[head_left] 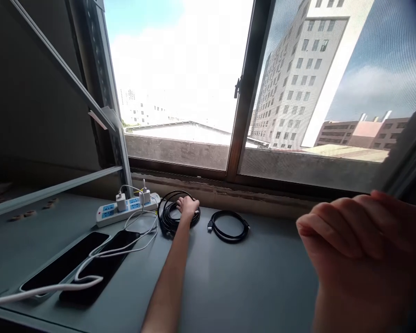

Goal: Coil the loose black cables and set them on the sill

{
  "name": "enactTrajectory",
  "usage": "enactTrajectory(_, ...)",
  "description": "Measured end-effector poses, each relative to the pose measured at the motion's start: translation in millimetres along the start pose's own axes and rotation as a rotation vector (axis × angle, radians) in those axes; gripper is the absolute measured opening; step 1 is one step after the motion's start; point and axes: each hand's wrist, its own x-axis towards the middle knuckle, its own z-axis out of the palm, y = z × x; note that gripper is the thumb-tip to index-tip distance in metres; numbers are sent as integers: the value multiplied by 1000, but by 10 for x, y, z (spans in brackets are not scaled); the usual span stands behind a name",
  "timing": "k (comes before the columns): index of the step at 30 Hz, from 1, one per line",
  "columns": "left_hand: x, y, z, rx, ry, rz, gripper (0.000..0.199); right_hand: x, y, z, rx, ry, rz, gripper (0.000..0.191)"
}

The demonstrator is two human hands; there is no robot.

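Note:
My left hand (187,206) reaches to the back of the grey table, its fingers curled on a coil of black cable (168,219). Part of the coil is hidden under the hand. Just right of it lies a smaller looped black cable (229,238) with a connector at its left side. Close to the camera at the right, my right hand (357,236) is raised with its fingers folded in. Whatever may be inside those fingers is hidden.
A white power strip (125,213) with two plugged-in chargers stands left of the coil. Two dark phones (67,259) lie at the left, crossed by white charging cables (106,254). A metal frame (119,143) rises at the left, before the window (242,88).

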Motion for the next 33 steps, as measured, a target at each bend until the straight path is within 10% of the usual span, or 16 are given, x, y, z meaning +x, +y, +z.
enactTrajectory(6, -33, 200, -618, -349, 36, 100, 30, 105, 136, 4, -328, -55, -108, 47)
enactTrajectory(11, -396, 476, -995, -563, 57, 299, 48, 295, 458, -150, -1126, 47, -362, 51)
enactTrajectory(14, -645, 602, -1157, -823, 48, 453, 48, 423, 641, -337, -1754, 74, -152, 48)
enactTrajectory(18, -924, 694, -1326, -946, 93, 573, 42, 538, 876, -622, -2023, -31, 235, 44)
enactTrajectory(25, -1237, 742, -1553, -1247, 108, 710, 32, 582, 1160, -871, -1597, -158, 368, 35)
enactTrajectory(33, -1267, 712, -1670, -1339, 92, 709, 37, 537, 735, -396, -1055, -104, 85, 35)
